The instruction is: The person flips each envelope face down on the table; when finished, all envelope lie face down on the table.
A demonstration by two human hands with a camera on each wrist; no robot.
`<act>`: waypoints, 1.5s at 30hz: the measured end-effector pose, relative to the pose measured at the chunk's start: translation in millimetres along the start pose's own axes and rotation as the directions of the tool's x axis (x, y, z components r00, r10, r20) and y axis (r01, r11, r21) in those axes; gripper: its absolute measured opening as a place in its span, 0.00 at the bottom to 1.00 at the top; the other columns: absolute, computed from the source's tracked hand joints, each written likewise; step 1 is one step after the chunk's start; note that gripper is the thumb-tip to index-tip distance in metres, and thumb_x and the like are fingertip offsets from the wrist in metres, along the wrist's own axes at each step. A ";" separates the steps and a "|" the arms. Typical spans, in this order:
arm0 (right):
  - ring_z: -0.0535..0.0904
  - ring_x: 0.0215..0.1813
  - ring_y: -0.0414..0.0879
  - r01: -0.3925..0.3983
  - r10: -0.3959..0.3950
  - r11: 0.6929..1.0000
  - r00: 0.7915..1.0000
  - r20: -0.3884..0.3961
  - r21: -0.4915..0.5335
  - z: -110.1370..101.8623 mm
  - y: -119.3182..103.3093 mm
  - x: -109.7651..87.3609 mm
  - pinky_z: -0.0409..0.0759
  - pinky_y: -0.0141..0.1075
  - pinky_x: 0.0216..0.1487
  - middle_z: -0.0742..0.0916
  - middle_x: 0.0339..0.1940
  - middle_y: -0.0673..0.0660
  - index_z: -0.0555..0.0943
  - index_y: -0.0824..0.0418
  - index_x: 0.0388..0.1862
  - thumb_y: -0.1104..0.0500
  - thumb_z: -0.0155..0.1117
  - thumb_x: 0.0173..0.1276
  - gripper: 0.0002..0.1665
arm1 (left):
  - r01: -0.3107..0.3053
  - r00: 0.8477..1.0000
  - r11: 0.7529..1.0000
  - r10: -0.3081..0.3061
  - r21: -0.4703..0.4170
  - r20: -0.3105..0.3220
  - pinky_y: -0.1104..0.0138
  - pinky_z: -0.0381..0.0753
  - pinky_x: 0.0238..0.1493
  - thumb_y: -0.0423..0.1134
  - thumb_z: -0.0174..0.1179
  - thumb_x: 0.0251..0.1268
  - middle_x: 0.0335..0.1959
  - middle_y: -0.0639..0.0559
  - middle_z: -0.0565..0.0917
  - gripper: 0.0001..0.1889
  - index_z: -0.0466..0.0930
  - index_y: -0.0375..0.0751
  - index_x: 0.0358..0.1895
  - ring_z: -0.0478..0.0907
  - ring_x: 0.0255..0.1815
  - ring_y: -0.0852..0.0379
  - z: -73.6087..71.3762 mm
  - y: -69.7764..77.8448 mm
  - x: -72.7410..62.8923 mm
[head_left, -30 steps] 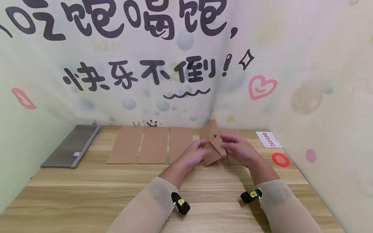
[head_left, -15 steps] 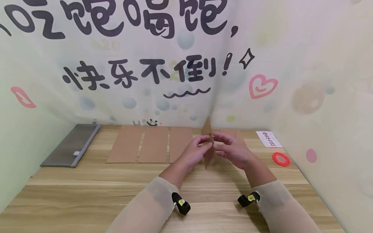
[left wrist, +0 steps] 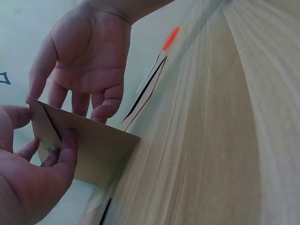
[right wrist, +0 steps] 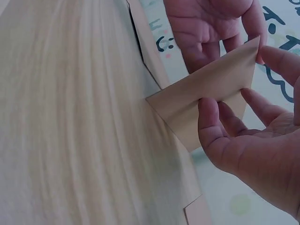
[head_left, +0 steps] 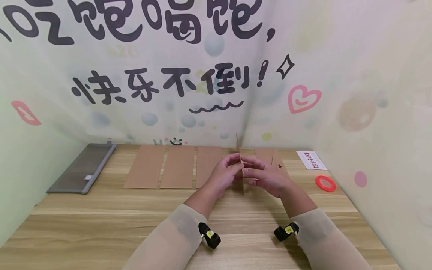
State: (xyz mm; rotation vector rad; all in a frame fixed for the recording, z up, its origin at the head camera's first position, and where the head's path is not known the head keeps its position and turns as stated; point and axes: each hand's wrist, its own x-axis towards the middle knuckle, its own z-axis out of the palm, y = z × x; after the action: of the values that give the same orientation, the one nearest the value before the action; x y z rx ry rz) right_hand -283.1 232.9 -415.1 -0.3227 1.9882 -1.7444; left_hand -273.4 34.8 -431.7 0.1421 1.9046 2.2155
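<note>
A brown paper envelope (left wrist: 98, 150) stands on edge between my two hands, seen nearly edge-on in the head view. Its flap side, with a small dark print, faces my left hand (head_left: 224, 173) in the left wrist view. Thumb and fingertips of that hand hold this face and the side edge. My right hand (head_left: 269, 178) holds the plain face (right wrist: 183, 119) with its thumb and fingertips, as the right wrist view shows. The lower corner of the envelope reaches down close over the wooden table (head_left: 216, 221).
Left of my hands, envelopes (head_left: 145, 167) lie in a row at the back. Another envelope (head_left: 277, 159) with a print lies behind my right hand. A grey pouch (head_left: 79, 170) is far left; a white card (head_left: 311, 160) and a red ring (head_left: 318, 183) lie right.
The envelope has turned from showing its printed flap to standing edge-on to the head camera. My right hand has moved left, closer to my left hand.
</note>
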 end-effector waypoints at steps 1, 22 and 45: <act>0.76 0.74 0.52 -0.010 0.010 1.000 1.000 -0.002 0.003 -0.7 0.9 0.6 0.81 0.40 0.66 0.67 0.85 0.61 0.62 0.54 0.87 0.54 0.63 0.81 0.39 | -0.008 1.000 1.000 0.008 -0.014 -0.001 0.47 0.84 0.69 0.41 0.62 0.78 0.76 0.48 0.77 0.26 0.74 0.48 0.76 0.81 0.70 0.49 0.3 0.0 0.4; 0.76 0.75 0.53 -0.055 0.041 0.989 0.994 -0.102 -0.137 -15.6 14.7 7.7 0.75 0.51 0.77 0.72 0.84 0.63 0.66 0.60 0.84 0.51 0.61 0.83 0.37 | -0.036 0.991 0.996 0.047 0.083 -0.125 0.51 0.87 0.63 0.30 0.63 0.72 0.60 0.37 0.87 0.29 0.76 0.46 0.75 0.87 0.55 0.53 -7.3 -5.2 5.2; 0.63 0.85 0.60 -0.078 0.068 0.995 0.988 -0.136 -0.063 -33.9 21.5 8.7 0.74 0.48 0.80 0.65 0.87 0.65 0.58 0.61 0.88 0.52 0.56 0.85 0.39 | 0.022 0.994 0.965 0.007 0.263 -0.106 0.45 0.70 0.81 0.32 0.64 0.69 0.77 0.33 0.75 0.31 0.74 0.39 0.75 0.71 0.80 0.37 -18.6 -14.6 5.7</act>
State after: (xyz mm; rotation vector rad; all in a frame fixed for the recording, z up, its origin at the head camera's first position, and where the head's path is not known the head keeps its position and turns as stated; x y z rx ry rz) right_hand -304.6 261.7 -435.2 -0.1561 2.1293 -1.6957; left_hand -281.5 20.1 -449.4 0.0597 2.2482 1.9905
